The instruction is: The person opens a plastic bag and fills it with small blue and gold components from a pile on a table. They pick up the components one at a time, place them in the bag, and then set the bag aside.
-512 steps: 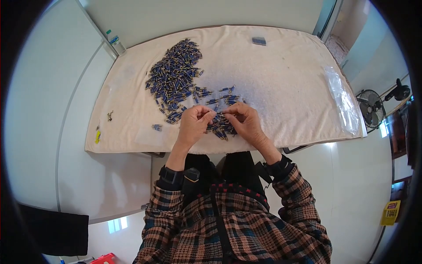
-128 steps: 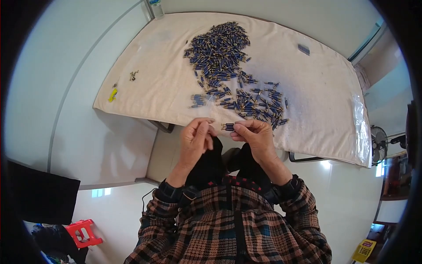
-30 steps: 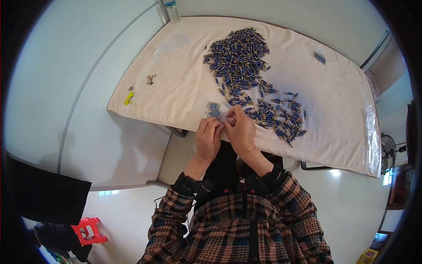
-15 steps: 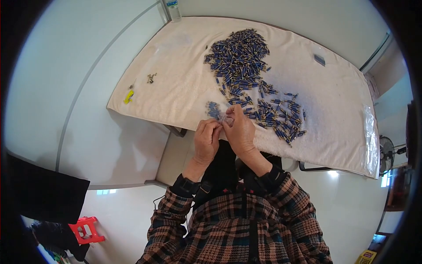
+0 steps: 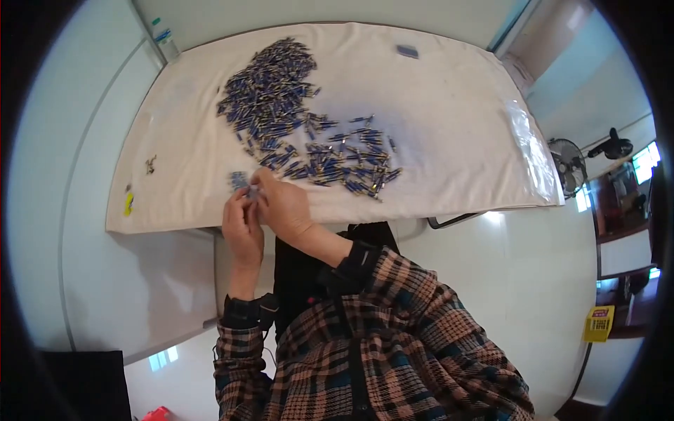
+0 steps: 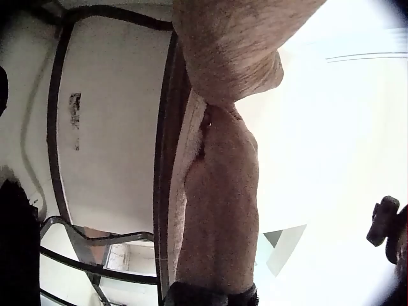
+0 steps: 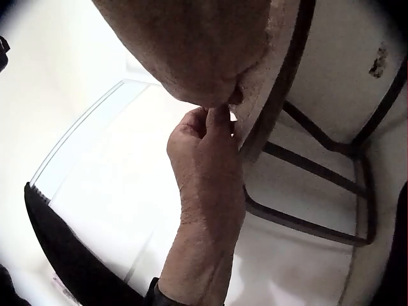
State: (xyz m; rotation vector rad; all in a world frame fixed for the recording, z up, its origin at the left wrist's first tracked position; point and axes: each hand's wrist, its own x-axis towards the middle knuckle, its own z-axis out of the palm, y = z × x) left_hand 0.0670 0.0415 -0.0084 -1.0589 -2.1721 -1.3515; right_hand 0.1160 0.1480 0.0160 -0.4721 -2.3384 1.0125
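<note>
Close together at the table's front edge, both hands meet in the head view, the left hand (image 5: 243, 235) beside the right hand (image 5: 286, 209). Fingertips of both pinch a small piece of clear plastic (image 5: 253, 191); what it contains is hard to make out. Just beyond it lies a small group of blue parts (image 5: 238, 179). A large pile of blue parts with brass-coloured ends (image 5: 270, 88) spreads behind, with a looser batch (image 5: 351, 158) to its right. In the wrist views the left hand (image 6: 239, 48) and right hand (image 7: 191, 48) hide their fingertips.
A pale cloth (image 5: 449, 140) covers the table. On it are a grey-blue bundle (image 5: 407, 51), clear plastic sheeting (image 5: 530, 151), small metal bits (image 5: 150, 165) and a yellow item (image 5: 128, 204). A bottle (image 5: 165, 41) stands at the back left corner.
Seconds ago the right hand held several blue parts apart from the left; now both pinch the plastic. Since the last frame the head view has swung, shifting table and hands leftward in it.
</note>
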